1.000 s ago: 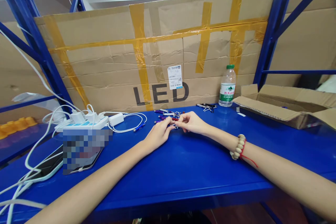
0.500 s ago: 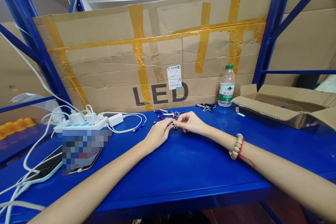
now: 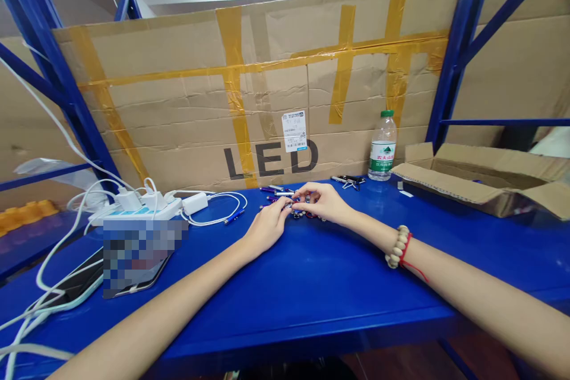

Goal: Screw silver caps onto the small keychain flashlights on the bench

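My left hand [image 3: 266, 227] and my right hand [image 3: 324, 203] meet at the middle of the blue shelf top [image 3: 312, 285], fingertips together over a small pile of purple and silver pen-like pieces [image 3: 276, 193]. Both hands pinch a small metal piece between the fingertips; it is too small to name. My right wrist wears a beaded bracelet [image 3: 393, 246] with a red cord.
A white power strip [image 3: 142, 209] with chargers and white cables lies at the left, with a phone [image 3: 75, 285] nearer me. A water bottle [image 3: 381, 146] and an open cardboard box [image 3: 481, 178] stand at the right. A taped cardboard sheet marked LED [image 3: 267, 89] backs the shelf.
Both hands have shifted slightly farther from me, onto the pile of small pieces. The view has drifted a little.
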`<state>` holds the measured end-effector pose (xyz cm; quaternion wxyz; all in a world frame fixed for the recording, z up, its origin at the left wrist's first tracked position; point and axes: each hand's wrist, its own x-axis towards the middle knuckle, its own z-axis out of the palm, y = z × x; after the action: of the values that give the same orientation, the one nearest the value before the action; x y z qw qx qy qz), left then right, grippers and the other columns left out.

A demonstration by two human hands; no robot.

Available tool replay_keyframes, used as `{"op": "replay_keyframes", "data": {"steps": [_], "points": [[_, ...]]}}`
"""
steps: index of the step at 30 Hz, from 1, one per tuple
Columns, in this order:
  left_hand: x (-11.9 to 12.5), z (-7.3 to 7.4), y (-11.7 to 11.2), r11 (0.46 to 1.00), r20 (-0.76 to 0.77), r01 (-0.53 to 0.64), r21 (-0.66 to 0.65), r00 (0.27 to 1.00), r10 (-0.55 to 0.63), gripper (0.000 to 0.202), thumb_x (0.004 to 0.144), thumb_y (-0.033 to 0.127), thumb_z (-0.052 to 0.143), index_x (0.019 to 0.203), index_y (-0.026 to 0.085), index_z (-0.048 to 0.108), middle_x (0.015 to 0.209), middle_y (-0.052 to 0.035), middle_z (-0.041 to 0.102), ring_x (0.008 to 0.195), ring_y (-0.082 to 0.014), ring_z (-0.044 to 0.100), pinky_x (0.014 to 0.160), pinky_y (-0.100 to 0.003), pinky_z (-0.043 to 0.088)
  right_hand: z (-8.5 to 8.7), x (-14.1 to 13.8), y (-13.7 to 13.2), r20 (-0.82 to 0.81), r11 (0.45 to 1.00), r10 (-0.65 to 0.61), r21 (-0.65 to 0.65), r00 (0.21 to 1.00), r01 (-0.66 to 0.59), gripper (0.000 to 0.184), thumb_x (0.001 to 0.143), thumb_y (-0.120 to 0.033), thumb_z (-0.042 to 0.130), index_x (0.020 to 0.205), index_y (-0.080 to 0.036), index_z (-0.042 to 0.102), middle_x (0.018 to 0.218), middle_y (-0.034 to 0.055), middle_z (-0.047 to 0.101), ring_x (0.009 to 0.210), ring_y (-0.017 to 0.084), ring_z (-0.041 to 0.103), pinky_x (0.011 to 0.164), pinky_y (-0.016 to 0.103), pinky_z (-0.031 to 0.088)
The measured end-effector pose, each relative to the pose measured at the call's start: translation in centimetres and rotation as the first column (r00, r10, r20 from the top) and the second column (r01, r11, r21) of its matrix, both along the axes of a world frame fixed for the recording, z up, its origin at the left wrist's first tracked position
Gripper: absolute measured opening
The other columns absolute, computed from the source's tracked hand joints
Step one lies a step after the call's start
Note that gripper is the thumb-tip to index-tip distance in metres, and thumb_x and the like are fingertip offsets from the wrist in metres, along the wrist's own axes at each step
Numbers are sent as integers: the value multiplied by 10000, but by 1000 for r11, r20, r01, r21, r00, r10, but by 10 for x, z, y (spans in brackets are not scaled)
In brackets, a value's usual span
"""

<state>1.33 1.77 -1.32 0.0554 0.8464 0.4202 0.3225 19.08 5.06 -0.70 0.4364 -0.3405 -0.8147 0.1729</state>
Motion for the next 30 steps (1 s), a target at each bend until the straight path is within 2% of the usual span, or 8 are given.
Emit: {"op": "replay_keyframes", "data": {"steps": [4,11,20,26,30], "points": [[-1,1,0,999,-3,-32,-18,999,32,217,890,247,328,1015,211,502,921,-38,637,819,-192,601,714,-290,445,1,-1,1,-73,991,132,25,989,-130,265,683,-381,647,789,-141,681,756,34,585,421,52,499,402,194,394],[-3,-1,0,999,-28,32,-11,999,-32,228,891,243,299,994,197,497,780,-23,612,704,-174,576,609,-250,393,3,-2,-2,-182,960,245,-92,952,-265,233,617,-358,704,687,-138,669,716,4,526,420,48,495,385,193,418],[-4,-1,0,982,-1,173,-76,985,-174,200,893,245,287,954,173,463,676,5,521,592,-132,485,582,-232,361,2,0,-4,-120,959,267,-70,956,-276,249,630,-370,692,602,-128,645,698,3,511,435,47,483,398,199,418],[-5,-1,-2,976,16,200,-91,980,-199,129,896,227,278,900,187,400,648,29,473,565,-120,446,568,-228,350,2,-1,-5,-115,958,274,-51,955,-281,272,634,-376,688,573,-121,616,697,5,501,444,50,480,402,199,414],[-5,0,-4,976,-1,200,-88,980,-200,95,888,218,304,848,194,386,702,11,521,608,-131,491,574,-230,358,2,0,-6,-93,952,294,-57,951,-300,275,635,-366,691,567,-119,592,689,-4,497,416,37,476,411,200,411]]}}
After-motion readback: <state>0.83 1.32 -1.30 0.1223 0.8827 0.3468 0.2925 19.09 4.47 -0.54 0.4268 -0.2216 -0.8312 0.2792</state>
